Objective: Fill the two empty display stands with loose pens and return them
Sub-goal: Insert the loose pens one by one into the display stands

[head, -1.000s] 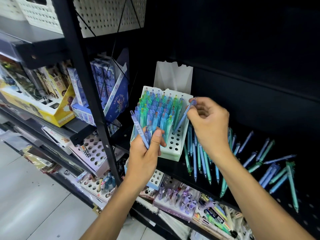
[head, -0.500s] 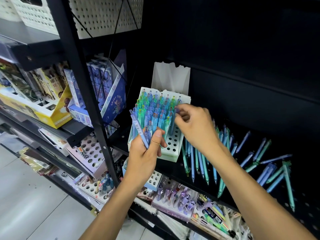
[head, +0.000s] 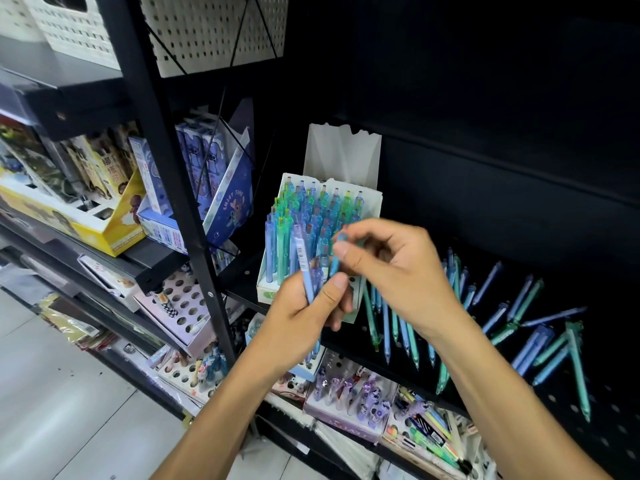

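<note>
Here the left hand (head: 304,317) is gripping a small bundle of pens (head: 306,271), thumb pressed across the barrels, holding them upright just in front of the white display stand (head: 372,206). The right hand (head: 391,271) is pinching a single blue pen (head: 337,252) between thumb and forefinger, close to the bundle; motion blur is making it hard to tell whether that pen is leaving the bundle or heading for a hole.

The stand is sitting on the black shelf (head: 242,278), just behind both hands, and most of its rows are showing upright blue and green pens. The nearest rows are hidden by the hands, so I cannot tell how many holes are left there. By my judgement this stand is well over half full.

To the right, a good number of loose pens (head: 519,317) are lying scattered on the same shelf, some hanging over the near edge. That suggests plenty of filling is left to do. A second empty stand is not plainly showing here; other holed stands (head: 183,306) are sitting on the lower shelves to the left, but whether one of them belongs to the task I cannot say. Returning the stands is not yet done.
</note>
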The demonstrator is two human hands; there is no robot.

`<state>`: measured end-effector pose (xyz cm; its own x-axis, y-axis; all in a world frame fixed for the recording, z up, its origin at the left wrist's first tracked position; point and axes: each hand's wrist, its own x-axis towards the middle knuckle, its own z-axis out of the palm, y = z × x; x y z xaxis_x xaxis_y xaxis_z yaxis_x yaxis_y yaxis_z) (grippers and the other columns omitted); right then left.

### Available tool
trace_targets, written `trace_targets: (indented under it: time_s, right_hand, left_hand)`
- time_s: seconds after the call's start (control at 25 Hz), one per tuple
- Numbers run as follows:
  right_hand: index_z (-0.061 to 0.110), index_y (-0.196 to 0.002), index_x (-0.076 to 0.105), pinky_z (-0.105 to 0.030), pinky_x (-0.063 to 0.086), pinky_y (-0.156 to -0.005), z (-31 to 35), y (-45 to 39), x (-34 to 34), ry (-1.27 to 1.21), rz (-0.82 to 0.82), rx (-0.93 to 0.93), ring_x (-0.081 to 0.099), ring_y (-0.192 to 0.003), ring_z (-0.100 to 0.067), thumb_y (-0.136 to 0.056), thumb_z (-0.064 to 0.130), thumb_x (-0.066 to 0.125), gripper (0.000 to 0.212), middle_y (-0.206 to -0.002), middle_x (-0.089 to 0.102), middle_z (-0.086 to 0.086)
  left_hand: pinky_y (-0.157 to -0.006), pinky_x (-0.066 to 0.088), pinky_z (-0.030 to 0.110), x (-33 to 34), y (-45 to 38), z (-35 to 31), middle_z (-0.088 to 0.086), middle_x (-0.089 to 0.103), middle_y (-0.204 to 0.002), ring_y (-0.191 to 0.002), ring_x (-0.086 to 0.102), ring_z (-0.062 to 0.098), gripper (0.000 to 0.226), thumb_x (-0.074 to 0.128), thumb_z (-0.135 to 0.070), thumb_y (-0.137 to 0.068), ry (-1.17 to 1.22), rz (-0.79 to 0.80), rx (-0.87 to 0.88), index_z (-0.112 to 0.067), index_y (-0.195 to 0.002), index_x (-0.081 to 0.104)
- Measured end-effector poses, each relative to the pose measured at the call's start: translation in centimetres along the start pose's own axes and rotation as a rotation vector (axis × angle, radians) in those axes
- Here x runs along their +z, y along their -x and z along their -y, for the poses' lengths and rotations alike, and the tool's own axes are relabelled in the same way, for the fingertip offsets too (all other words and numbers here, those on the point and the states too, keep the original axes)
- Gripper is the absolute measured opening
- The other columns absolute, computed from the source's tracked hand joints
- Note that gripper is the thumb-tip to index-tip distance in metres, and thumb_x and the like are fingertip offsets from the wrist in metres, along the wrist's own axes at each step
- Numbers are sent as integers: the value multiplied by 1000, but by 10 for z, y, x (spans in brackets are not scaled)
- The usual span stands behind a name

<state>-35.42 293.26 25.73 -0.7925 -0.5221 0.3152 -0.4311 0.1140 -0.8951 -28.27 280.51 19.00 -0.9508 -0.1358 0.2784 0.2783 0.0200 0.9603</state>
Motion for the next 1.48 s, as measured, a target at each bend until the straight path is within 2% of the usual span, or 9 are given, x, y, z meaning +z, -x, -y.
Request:
trace_targets:
  time_s: [0.12, 0.24, 0.56, 0.72, 0.88, 1.0, 1.24, 1.4, 1.48]
  right_hand:
    - [13, -88, 61, -25, 51, -55, 14, -7, -22, -317, -356, 0, 61, -62, -14, -93, 11, 65, 7, -77, 72, -6]
    - [16, -88, 58, -27, 54, -57, 16, -14, -46, -291, -612, -101, 63, -60, -16, -95, 12, 64, 10, -77, 73, -7]
    - [16, -92, 60, -44, 60, -72, -33, -8, -1, 158, -347, 21, 71, -74, -17, -92, 26, 69, 13, -79, 72, 2]
    - [17, -85, 63, -25, 55, -67, -26, -17, 3, 337, -214, 9, 65, -65, -4, -89, 27, 73, 14, -72, 70, 7]
    - [18, -80, 66, -29, 51, -65, -19, -23, 2, 603, -202, 50, 61, -65, -8, -87, 37, 74, 22, -68, 64, 9]
    - [20, -84, 67, -20, 41, -55, -14, 3, 5, 404, -345, -123, 53, -59, -5, -89, 34, 71, 16, -70, 61, 11]
    - [17, -95, 76, -22, 45, -75, -3, 14, 20, 99, -57, -138, 62, -87, -7, -83, 22, 77, 13, -97, 66, 7]
    - [17, -89, 68, -23, 50, -60, 20, 6, -13, -336, -405, -84, 62, -71, -12, -91, 12, 67, 5, -82, 71, 0]
    - [16, -88, 64, -25, 53, -59, 20, 1, -36, -325, -570, -137, 65, -68, -16, -92, 13, 68, 6, -79, 70, -6]
  left_hand:
    - [-67, 51, 27, -1, 5, 1, 9, 68, -82, -67, 65, 27, 27, 47, -28, -101, -14, -64, 4, -9, -100, 67]
    - [-66, 55, 29, -12, 7, 5, 11, 67, -81, -69, 65, 26, 26, 46, -26, -98, -26, -295, 17, -9, -97, 65]
    - [-64, 54, 33, -14, 5, 8, 4, 66, -75, -65, 62, 26, 26, 45, -28, -99, -23, -262, 8, -11, -97, 64]
    - [-55, 49, 27, -13, 7, 9, 3, 65, -73, -57, 59, 24, 26, 46, -30, -99, -37, -222, -9, -10, -99, 62]
    - [-45, 37, 24, -8, 7, 3, 1, 53, -63, -46, 44, 15, 25, 46, -34, -97, 0, -156, -68, -13, -95, 60]
    - [-45, 32, 24, -9, 6, -2, 0, 48, -61, -45, 38, 13, 24, 49, -34, -95, 76, -34, -110, -11, -95, 59]
    - [-43, 31, 21, 3, 3, -6, -5, 45, -52, -44, 37, 10, 28, 55, -21, -97, -14, 98, -108, -11, -72, 49]
    - [-47, 35, 22, -8, 5, -3, -3, 46, -58, -50, 41, 9, 14, 57, -18, -98, -74, 0, -114, -12, -85, 57]
    - [-48, 35, 17, -17, 7, 0, -2, 46, -58, -49, 41, 8, 15, 54, -17, -100, -105, -121, -108, -10, -88, 59]
